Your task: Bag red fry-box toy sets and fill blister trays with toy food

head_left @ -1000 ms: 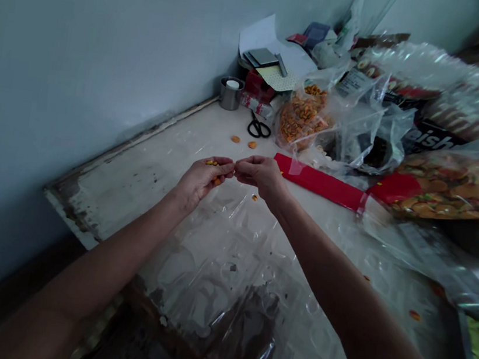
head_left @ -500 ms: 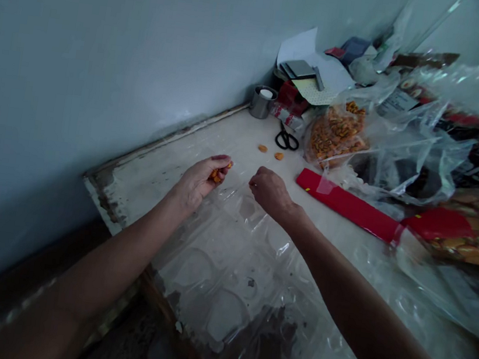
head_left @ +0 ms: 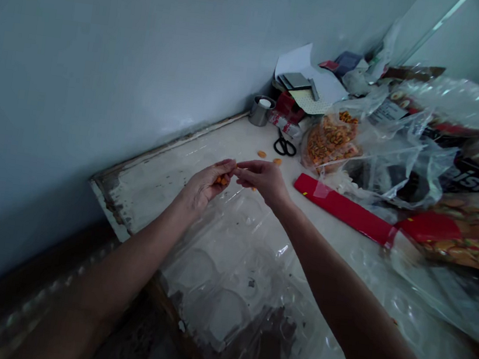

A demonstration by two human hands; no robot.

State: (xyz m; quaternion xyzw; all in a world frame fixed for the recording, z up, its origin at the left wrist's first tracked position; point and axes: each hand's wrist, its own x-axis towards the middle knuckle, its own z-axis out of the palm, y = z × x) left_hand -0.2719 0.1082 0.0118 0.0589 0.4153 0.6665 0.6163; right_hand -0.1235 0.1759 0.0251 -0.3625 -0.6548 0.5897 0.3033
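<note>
My left hand is closed around several small orange snack pieces, which show between its fingers. The fingertips of my right hand meet those of my left and pinch at an orange piece there; the exact contact is too small to make out. Just under my right hand an orange bit shows. Clear plastic trays with round hollows lie below my hands on the worn white table. Two loose orange pieces rest a little beyond my right hand.
Black scissors and a metal cup lie at the back. To the right are a bag of orange snacks, a long red packet, crumpled plastic and a bag of flat round snacks. A wall borders the table's far left.
My right hand has moved left, and its fingertips now meet my left hand. My left hand keeps hold of the orange pieces. The view has shifted slightly.
</note>
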